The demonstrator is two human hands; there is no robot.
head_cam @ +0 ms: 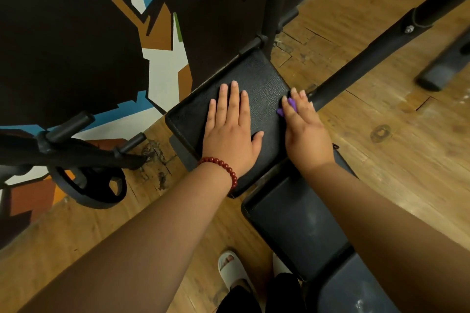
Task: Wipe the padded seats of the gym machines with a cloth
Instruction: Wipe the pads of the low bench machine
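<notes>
Head view | left hand [232, 132] spread flat on padded seat [263, 76] | right hand [305, 129] gripping purple cloth [292, 103]

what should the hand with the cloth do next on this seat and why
Probably sweep the right hand and its purple cloth leftward across the padded seat. The cloth sits bunched at the pad's right edge, so most of the surface lies to its left; the left hand rests flat mid-pad and would likely need to lift away.

Dim, warm indoor light. Soft sheen on the floor [396, 160] at right. Wide-angle bending at edges; upper right corner blurred.
</notes>
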